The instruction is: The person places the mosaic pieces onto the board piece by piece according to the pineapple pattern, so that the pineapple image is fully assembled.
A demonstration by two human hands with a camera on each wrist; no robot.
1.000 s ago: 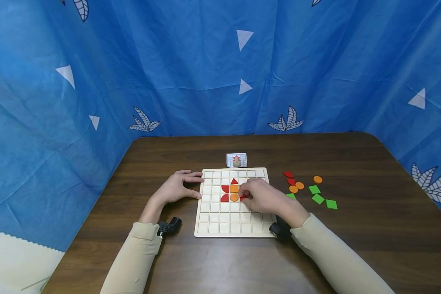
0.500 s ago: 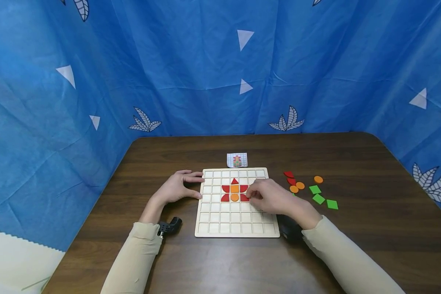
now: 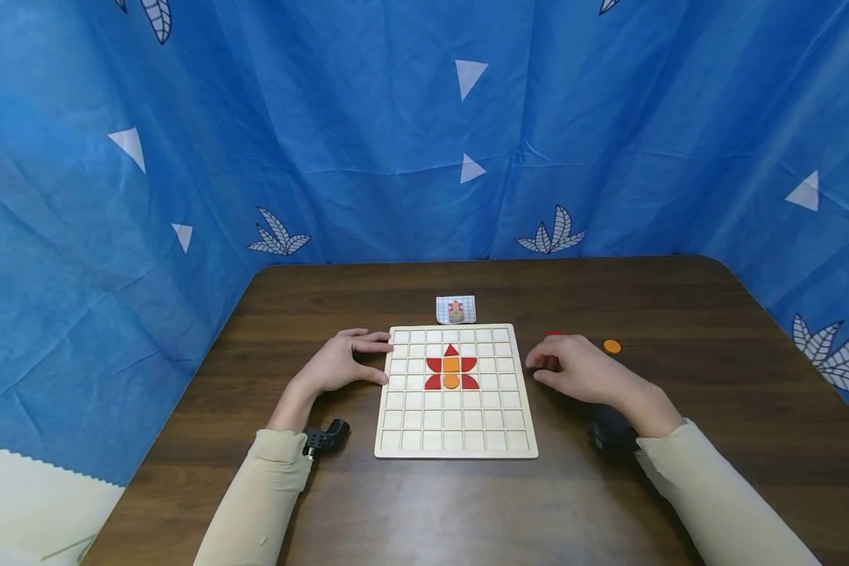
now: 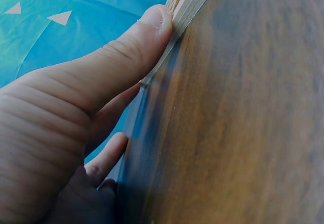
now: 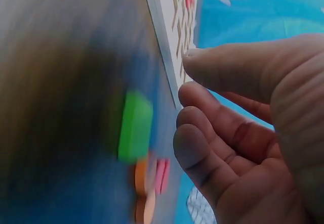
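Centrally on the dark brown wood-grain table [image 3: 424, 511] lies a pale, square wooden board [image 3: 442, 440] marked off into a grid of shallow cells. Near its middle, one column carries a small red triangle [image 3: 451, 350], an orange square [image 3: 450, 365] below it and an orange disc [image 3: 451, 381] below that. A pair of red quarter-round pieces [image 3: 434, 365] flanks the square, and a second red pair [image 3: 470, 382] flanks the disc.

The left hand [image 3: 336, 362] is spread at the board's left side, thumb well apart from the fingers, with the thumb tip touching the edge. The right hand [image 3: 576, 369] is over the table just beside the board's right edge; its fingers are loosely bent and a gap separates the thumb from the fingertips.

Near the right hand, its wrist view shows a blurred bright green piece [image 5: 135, 128], with orange round pieces [image 5: 141, 176] and pinkish-red pieces [image 5: 162, 176] farther along the table. Another orange disc [image 3: 611, 346] lies beyond that hand. A small white paper card [image 3: 456, 310] printed with a coloured grid pattern lies just past the board's far edge. Behind the table hangs a blue curtain [image 3: 396, 102] with white triangles and leaf prints.
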